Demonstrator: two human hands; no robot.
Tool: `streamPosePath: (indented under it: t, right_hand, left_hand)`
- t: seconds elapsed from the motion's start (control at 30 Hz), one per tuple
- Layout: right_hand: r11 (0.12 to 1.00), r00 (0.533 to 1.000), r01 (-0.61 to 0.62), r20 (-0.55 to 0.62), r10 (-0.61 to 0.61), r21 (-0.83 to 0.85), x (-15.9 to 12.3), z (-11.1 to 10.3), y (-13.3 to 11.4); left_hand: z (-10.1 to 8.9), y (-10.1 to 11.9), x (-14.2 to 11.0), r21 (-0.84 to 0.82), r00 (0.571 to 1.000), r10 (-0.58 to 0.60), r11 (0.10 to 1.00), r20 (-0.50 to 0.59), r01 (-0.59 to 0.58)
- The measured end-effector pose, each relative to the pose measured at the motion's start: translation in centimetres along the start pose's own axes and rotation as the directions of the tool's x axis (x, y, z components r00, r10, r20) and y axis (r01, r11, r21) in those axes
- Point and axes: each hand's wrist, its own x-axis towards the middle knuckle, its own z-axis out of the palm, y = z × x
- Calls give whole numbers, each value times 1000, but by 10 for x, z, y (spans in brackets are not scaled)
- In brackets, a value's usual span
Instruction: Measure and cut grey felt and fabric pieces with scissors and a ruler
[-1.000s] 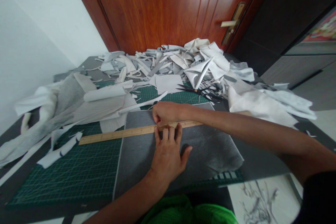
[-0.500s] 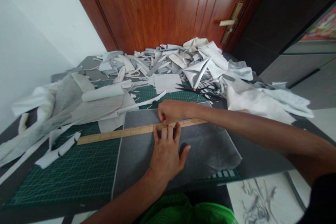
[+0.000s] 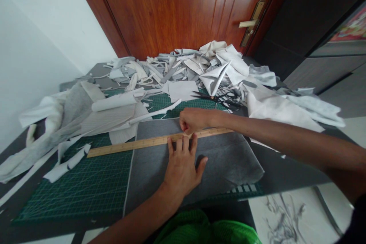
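Wooden ruler (image 3: pixel 143 144) pinned to grey fabric (image 3: pixel 228 160) by our spread left hand (image 3: pixel 181 171); our right hand (image 3: pixel 194 120) clenches something hidden.

Dark tabletop (image 3: pixel 288 171), green cutting mat (image 3: pixel 77 187), grey fabric sheet (image 3: pixel 228 164), heaped pale fabric scraps (image 3: pixel 183 68), scissors (image 3: pixel 214 99)

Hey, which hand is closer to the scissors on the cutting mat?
Right. The right hand sits just in front of the scissors, at the far edge of the wooden ruler. The left hand is farther away, spread on the gray fabric on the ruler's near side.
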Motion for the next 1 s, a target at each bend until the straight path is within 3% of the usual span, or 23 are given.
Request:
streamPosePath:
  t: [0.53, 1.0]
  right_hand:
    - [999, 999, -34, -14, 34, 7, -11, 1, 6]
    - [994, 996, -89, -9, 89, 63, -40, -1, 15]
  left_hand:
    - [-5, 2, 2, 38, 1000, -8, 999, 30, 7]
    - [-7, 2, 2, 26, 999, -15, 1000, 45, 13]
